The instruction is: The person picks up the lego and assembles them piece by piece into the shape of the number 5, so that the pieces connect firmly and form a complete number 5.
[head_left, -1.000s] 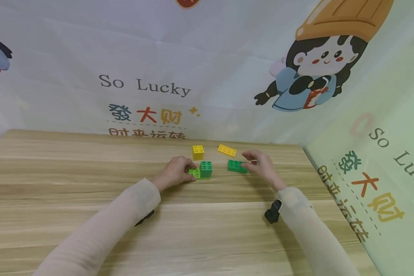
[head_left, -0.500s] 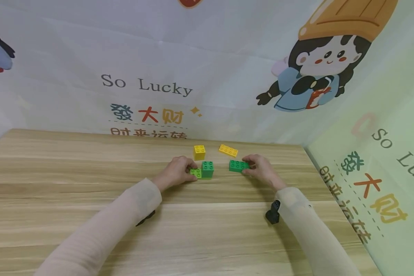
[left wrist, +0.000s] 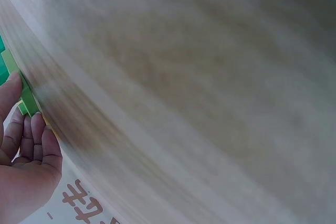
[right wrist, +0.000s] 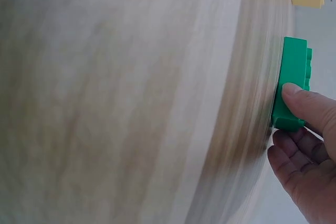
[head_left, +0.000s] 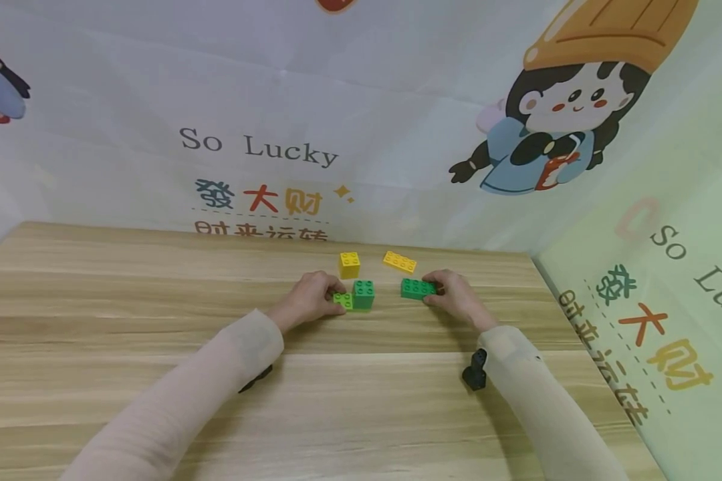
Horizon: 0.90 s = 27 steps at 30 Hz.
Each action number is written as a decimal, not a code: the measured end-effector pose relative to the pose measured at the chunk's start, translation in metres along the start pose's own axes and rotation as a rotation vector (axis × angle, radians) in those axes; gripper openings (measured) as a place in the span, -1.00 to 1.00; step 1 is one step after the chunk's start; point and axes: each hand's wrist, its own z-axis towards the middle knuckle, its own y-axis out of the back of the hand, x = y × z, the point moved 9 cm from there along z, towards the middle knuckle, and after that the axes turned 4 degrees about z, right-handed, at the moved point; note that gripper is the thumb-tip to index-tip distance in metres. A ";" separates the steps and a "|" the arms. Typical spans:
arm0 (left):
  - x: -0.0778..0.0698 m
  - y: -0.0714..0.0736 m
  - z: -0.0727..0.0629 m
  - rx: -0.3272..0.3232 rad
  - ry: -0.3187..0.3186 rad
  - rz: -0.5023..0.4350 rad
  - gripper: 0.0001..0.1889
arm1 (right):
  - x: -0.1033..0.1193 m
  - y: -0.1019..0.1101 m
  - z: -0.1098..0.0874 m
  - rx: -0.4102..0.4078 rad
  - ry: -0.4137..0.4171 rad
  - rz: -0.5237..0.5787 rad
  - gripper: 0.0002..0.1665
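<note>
Since a second ago, my right hand [head_left: 455,297] has closed on the long green block [head_left: 415,289]; its fingers pinch the right end, on the bench [head_left: 361,401]; my left hand [head_left: 307,298] pinches the light green plate [head_left: 342,300]; I advise gripping both sides evenly, studs level, plate held steady.

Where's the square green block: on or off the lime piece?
On: the square green block covers part of the lime piece, visible beneath.
</note>
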 end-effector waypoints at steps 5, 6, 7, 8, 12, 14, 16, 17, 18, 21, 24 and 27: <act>0.001 0.000 0.000 -0.002 0.007 -0.008 -0.59 | 0.009 0.004 0.000 -0.049 0.035 0.068 -0.59; 0.001 0.000 0.000 -0.003 0.008 -0.009 -0.59 | 0.012 0.005 0.000 -0.060 0.041 0.091 -0.58; 0.001 0.000 0.001 -0.003 0.010 -0.009 -0.59 | 0.016 0.006 0.001 -0.068 0.046 0.115 -0.57; 0.001 0.000 0.001 -0.002 0.010 -0.008 -0.59 | 0.020 0.006 0.001 -0.072 0.049 0.139 -0.57; 0.000 -0.001 0.001 -0.001 0.006 -0.007 -0.60 | 0.036 0.005 0.001 -0.094 0.061 0.194 -0.53; 0.000 0.000 0.001 -0.002 0.007 -0.009 -0.60 | 0.044 0.003 0.002 -0.102 0.075 0.214 -0.53; 0.001 0.000 0.001 -0.004 0.006 -0.012 -0.60 | 0.052 0.001 0.004 -0.113 0.091 0.237 -0.53; 0.001 0.000 0.001 -0.004 0.007 -0.013 -0.60 | 0.055 -0.001 0.005 -0.116 0.097 0.248 -0.53; 0.001 0.000 0.001 -0.003 0.005 -0.013 -0.60 | 0.059 -0.002 0.006 -0.121 0.103 0.260 -0.53; 0.001 0.000 0.001 -0.001 0.005 -0.020 -0.60 | 0.065 -0.008 0.008 -0.128 0.103 0.299 -0.53; 0.001 0.000 0.001 -0.002 0.003 -0.018 -0.60 | 0.069 -0.013 0.011 -0.130 0.111 0.314 -0.53; 0.001 0.001 0.001 -0.007 -0.003 -0.014 -0.61 | 0.072 -0.019 0.013 -0.122 0.116 0.321 -0.53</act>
